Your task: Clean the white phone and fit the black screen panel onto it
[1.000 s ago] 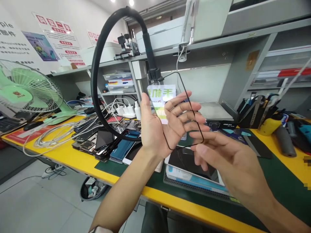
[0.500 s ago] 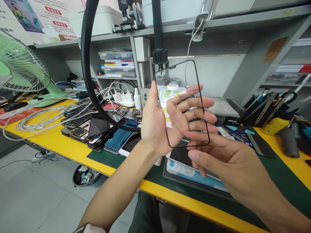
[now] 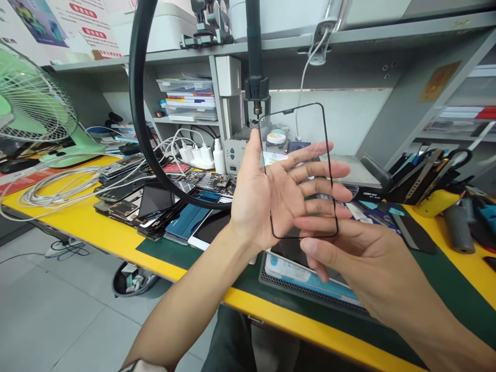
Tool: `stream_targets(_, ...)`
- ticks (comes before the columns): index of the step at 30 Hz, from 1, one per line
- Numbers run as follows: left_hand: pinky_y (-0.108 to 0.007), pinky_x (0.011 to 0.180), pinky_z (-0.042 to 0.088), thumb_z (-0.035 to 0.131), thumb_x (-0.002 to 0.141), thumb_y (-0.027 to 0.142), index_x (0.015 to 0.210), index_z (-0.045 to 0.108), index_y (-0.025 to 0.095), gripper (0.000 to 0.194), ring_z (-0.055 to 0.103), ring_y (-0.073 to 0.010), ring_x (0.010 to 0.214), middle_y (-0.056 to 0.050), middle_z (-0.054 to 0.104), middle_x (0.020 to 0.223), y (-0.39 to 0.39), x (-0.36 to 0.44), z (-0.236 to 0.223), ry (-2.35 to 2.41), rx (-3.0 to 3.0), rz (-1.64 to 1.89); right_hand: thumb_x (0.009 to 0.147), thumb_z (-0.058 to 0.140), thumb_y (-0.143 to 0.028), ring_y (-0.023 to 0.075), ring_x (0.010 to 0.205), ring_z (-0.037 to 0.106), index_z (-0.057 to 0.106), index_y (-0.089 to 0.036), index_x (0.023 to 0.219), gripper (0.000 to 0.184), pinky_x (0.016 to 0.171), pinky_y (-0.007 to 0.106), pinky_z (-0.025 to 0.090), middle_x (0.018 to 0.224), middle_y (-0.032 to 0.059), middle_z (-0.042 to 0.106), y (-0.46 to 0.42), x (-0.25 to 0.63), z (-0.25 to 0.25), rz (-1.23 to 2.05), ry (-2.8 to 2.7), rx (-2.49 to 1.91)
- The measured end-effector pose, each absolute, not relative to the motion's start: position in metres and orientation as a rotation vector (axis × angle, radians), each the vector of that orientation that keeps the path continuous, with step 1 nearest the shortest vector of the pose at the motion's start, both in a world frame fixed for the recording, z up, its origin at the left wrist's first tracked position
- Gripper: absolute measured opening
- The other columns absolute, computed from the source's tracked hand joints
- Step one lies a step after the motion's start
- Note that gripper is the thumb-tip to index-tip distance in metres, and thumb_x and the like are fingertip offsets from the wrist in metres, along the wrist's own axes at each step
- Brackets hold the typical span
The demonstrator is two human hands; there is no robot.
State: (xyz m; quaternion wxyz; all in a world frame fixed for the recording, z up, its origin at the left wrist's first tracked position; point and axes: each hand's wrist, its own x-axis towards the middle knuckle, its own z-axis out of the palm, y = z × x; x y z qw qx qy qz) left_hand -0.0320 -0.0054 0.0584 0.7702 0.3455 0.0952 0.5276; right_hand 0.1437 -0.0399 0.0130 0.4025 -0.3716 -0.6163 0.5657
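"Black edging runs round that clear screen protector [image 3: 296,150]. Where exactly is it?"

"Up in the air, close to upright, above the green mat [image 3: 248,281] and in front of the left hand [image 3: 248,201]."

"How is that hand set?"

"Spread wide, palm toward the camera, thumb by the protector's left edge. Its fingers show through the pane, their tips reaching past the far edge."

"And the right hand [image 3: 364,253]?"

"At the lower right corner, thumb and index finger a narrow gap apart. I can't tell whether they pinch it."

"What's underneath?"

"A white-framed tablet [image 3: 287,250], partly hidden by the hands, over a mesh tray [image 3: 310,293]."

"Anything behind?"

"A nozzle [image 3: 258,107] pointing down near the top edge, and a white spray bottle [image 3: 219,157] further left."
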Motion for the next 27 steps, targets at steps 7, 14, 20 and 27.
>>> stream_targets(7, -0.04, 0.07, 0.063, 0.015, 0.099, 0.077, 0.138, 0.062, 0.009, 0.091, 0.074, -0.0256, 0.075, -0.013, 0.077, 0.093, -0.0032, -0.0312, 0.0575, 0.156, 0.701, 1.112, 0.086, 0.082, -0.035, 0.0137, 0.061, 0.06, 0.08, -0.022, 0.108, 0.026, 0.06, 0.027, 0.053, 0.07, 0.0005, 0.065, -0.039, 0.1418, 0.0146, 1.444, -1.534, -0.915)
stream_targets(14, -0.039, 0.07, 0.062, 0.015, 0.1, 0.074, 0.132, 0.065, 0.009, 0.088, 0.073, -0.0252, 0.075, -0.013, 0.074, 0.09, -0.002, -0.0319, 0.0578, 0.154, 0.691, 1.118, 0.084, 0.084, -0.039, 0.0144, 0.064, 0.058, 0.08, -0.022, 0.11, 0.031, 0.061, 0.027, 0.05, 0.072, 0.0013, 0.066, -0.0416, 0.1377, 0.02, 1.421, -1.52, -0.975)
stream_targets(20, -0.04, 0.07, 0.062, 0.014, 0.1, 0.075, 0.134, 0.064, 0.009, 0.089, 0.072, -0.0256, 0.075, -0.012, 0.074, 0.09, -0.0007, -0.0316, 0.0574, 0.174, 0.684, 1.124, 0.08, 0.086, -0.036, 0.0143, 0.063, 0.056, 0.082, -0.023, 0.108, 0.031, 0.059, 0.027, 0.05, 0.07, 0.0006, 0.066, -0.0409, 0.1362, 0.0162, 1.393, -1.519, -0.965)
stream_targets(27, -0.04, 0.07, 0.062, 0.015, 0.102, 0.073, 0.127, 0.065, 0.008, 0.086, 0.072, -0.0254, 0.076, -0.012, 0.074, 0.09, -0.0003, -0.0318, 0.0555, 0.142, 0.7, 1.14, 0.081, 0.086, -0.029, 0.0127, 0.063, 0.056, 0.083, -0.027, 0.109, 0.028, 0.06, 0.023, 0.05, 0.07, -0.0011, 0.066, -0.0412, 0.1366, 0.0153, 1.386, -1.51, -0.971)
